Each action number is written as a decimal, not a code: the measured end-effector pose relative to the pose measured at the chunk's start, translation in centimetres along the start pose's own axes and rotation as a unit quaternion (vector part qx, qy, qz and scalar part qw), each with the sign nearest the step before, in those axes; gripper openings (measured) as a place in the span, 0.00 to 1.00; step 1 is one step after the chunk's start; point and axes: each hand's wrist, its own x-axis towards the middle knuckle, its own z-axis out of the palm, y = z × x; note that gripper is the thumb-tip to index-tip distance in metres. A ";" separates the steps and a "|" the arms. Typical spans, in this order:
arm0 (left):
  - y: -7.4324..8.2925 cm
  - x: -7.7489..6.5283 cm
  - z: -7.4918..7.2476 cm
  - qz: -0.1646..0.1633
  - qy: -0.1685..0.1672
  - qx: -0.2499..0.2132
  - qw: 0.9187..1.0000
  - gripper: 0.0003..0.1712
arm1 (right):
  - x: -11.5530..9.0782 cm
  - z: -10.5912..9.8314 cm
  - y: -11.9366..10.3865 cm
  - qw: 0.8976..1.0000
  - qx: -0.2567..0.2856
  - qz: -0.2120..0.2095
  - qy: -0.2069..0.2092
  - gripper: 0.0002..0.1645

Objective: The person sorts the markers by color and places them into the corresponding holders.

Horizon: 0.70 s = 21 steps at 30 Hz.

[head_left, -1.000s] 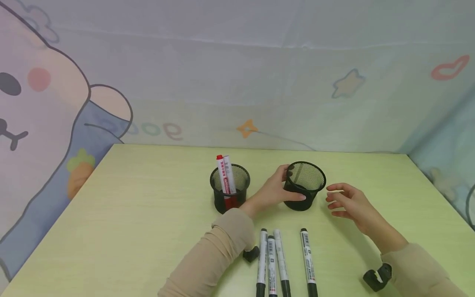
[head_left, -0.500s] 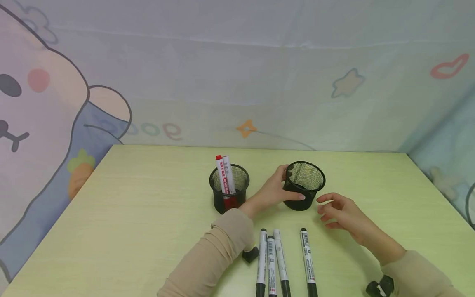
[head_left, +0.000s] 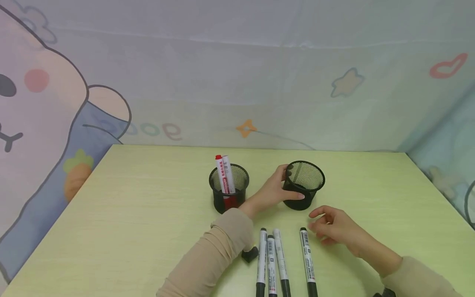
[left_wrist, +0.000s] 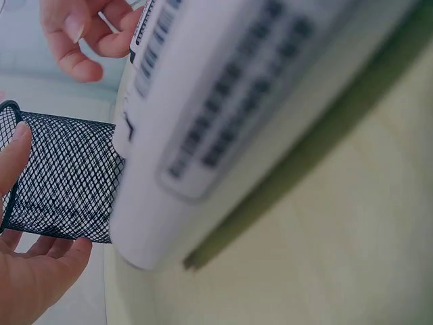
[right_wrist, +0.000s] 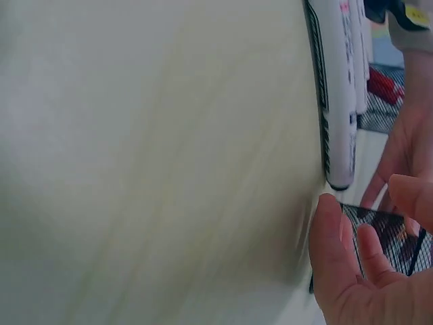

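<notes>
My left hand [head_left: 272, 190] grips a black mesh pen holder [head_left: 313, 196] by its side, thumb in front and fingers behind. The left wrist view shows the same mesh holder [left_wrist: 64, 176] between thumb and fingers, with no pen seen in it. Just right of the top end of a white marker [head_left: 307, 255], my right hand [head_left: 339, 229] hovers with loosely bent fingers, holding nothing. That white marker [right_wrist: 336, 88] also lies close to the fingertips in the right wrist view; I cannot tell whether they touch.
Left of my left hand stands another mesh pen holder [head_left: 218, 201] with a red-capped marker [head_left: 222, 175] and a white marker [head_left: 229, 177] upright in it. Several more markers [head_left: 271, 264] lie side by side at the table's front. A printed cloth [head_left: 208, 82] hangs behind.
My right hand has moved down and left, from beside the held pen holder toward the rightmost marker. My left hand and the pen holder have stayed put.
</notes>
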 end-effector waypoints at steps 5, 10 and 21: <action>0.2 -0.2 -0.2 -0.004 -0.002 -0.005 1.000 0.49 | -0.5 1.0 0.0 1.000 -0.017 0.024 0.008 0.27; 0.2 -0.2 -0.2 -0.006 -0.005 -0.011 1.000 0.49 | -0.8 1.4 0.1 0.999 -0.024 0.034 0.020 0.26; 0.1 -0.3 -0.3 -0.008 -0.006 -0.012 1.000 0.50 | -1.3 1.6 0.2 0.997 -0.021 0.065 0.020 0.24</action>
